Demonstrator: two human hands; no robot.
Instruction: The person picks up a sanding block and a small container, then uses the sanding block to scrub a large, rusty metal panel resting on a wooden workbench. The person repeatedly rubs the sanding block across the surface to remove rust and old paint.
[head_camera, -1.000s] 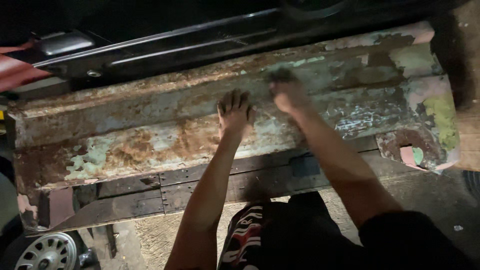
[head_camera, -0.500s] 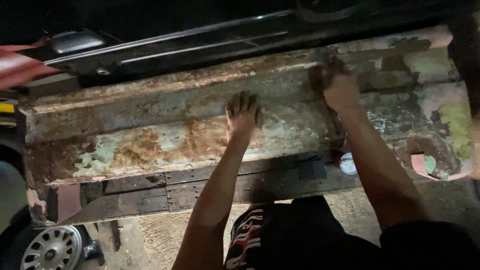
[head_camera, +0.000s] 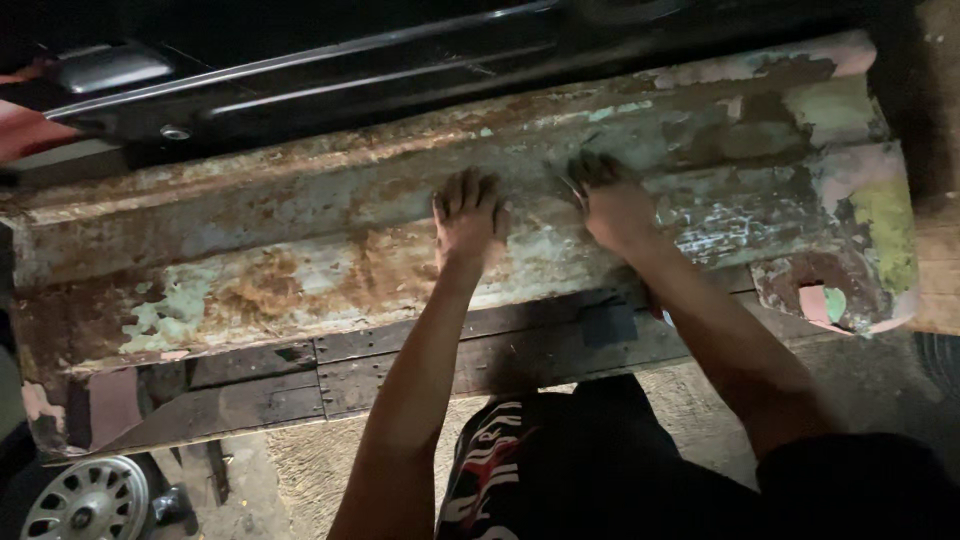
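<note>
left hand (head_camera: 468, 215) lay flat, fingers spread, on rusty panel (head_camera: 300, 270) at frame centre; right hand (head_camera: 612, 205) just beside it, fingers curled over something small, unidentifiable.

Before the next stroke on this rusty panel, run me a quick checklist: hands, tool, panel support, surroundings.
1. Left hand flat on the rusty panel, fingers spread: ok.
2. Right hand on the panel, gripping something small and dark: cannot tell what it is.
3. Panel resting on the dark wooden bench: ok; whether it is fixed down, cannot tell.
4. Space between the two hands on the panel: ok, they are apart.
5. Lighting: not ok, dim, far edge in shadow.
6. Wheel on the floor lower left, clear of the hands: ok.
</note>
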